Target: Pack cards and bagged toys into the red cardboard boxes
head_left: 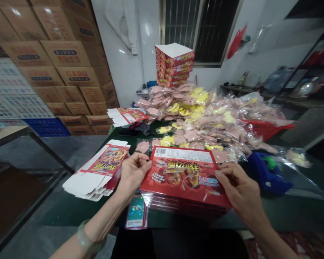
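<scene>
A flat red printed carton (183, 176) lies on top of a stack of similar red cartons (189, 207) on a dark green table top (283, 212). My left hand (132, 172) pinches its upper left edge. My right hand (240, 190) grips its right edge, thumb on top. To the left of my left hand lies a pile of unfolded white-backed cartons (97, 172). A shiny foil trading card pack (136, 212) lies just below the stack, near my left forearm.
Behind the cartons is a large heap of pink and yellow plastic-wrapped packets (194, 122). Folded red boxes (174, 64) stand stacked on top of it. A blue tape dispenser (268, 174) sits to the right, by a red basket (267, 129). Brown cardboard cases (56, 72) are stacked along the left wall.
</scene>
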Tool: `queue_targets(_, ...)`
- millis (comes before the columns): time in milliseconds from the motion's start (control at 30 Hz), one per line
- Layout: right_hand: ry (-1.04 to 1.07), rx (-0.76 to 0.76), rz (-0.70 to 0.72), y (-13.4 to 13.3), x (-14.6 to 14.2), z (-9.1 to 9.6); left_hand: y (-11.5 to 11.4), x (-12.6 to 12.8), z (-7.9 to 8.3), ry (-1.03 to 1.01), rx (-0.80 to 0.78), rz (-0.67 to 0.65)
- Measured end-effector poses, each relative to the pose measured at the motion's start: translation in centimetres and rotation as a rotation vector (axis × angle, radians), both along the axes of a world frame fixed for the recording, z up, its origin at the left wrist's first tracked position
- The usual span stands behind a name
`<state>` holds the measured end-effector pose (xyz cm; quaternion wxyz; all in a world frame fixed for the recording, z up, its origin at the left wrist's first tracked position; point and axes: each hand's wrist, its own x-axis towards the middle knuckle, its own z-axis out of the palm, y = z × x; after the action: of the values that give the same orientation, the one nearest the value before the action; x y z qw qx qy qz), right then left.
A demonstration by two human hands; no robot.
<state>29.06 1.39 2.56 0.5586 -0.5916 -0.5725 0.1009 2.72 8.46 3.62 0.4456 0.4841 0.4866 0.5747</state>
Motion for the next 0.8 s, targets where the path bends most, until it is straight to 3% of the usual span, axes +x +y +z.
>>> queue_targets(233,0.554,-0.146,-0.068,1.3,-0.7,-0.3,0.8,-0.6,0.0,-0.062,-0.119,-0.04)
queue_targets(367,0.587,-0.223,-0.008,1.8,0.1,1.2,0.6,0.0,1.5,-0.039,-0.172,-0.063)
queue_targets(500,0.387,-0.224,0.045,1.7,0.3,2.3,0.8,0.9,2.6,0.158,-0.135,-0.204)
queue_targets(633,0.465,-0.264,0.161,3.1,0.6,1.6,1.6,0.9,2.7,0.062,-0.33,-0.232)
queue_targets(733,0.578,-0.244,0.118,3.1,1.6,0.4,1.3,0.2,2.4,-0.065,-0.444,-0.162)
queue_targets(800,0.6,-0.21,0.08,1.5,1.9,-0.9,0.4,-0.3,1.6,-0.101,-0.482,-0.182)
